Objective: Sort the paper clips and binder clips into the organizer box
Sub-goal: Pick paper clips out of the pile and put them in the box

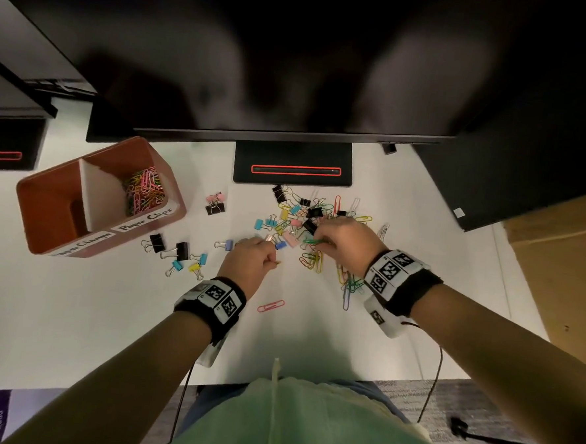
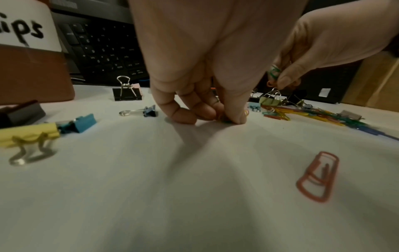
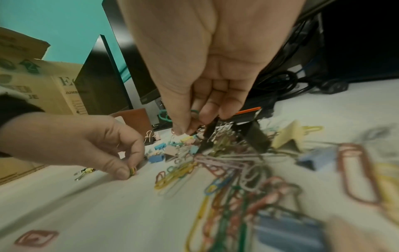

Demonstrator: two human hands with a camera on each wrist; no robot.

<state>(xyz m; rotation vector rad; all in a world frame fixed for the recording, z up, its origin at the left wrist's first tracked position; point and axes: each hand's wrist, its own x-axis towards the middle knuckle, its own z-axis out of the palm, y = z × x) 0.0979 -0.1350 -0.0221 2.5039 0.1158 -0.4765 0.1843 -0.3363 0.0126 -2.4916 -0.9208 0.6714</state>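
A brown organizer box (image 1: 45, 206) stands at the left; its right compartment holds colored paper clips (image 1: 144, 192). A mixed pile of paper clips and binder clips (image 1: 302, 215) lies mid-table. My left hand (image 1: 271, 259) presses down beside the pile, and its thumb and fingers pinch a few small paper clips (image 2: 246, 112) against the table. The same pinch (image 3: 132, 170) appears in the right wrist view. My right hand (image 1: 321, 240) hovers over the pile and pinches green paper clips (image 3: 194, 111) just above a black binder clip (image 3: 254, 134).
Several binder clips (image 1: 180, 252) lie scattered between the box and my left hand. A lone pink paper clip (image 1: 271, 305) lies nearer me. A monitor stand (image 1: 293, 168) sits behind the pile, a keyboard (image 2: 103, 51) behind the box, a cardboard box (image 1: 563, 272) at right.
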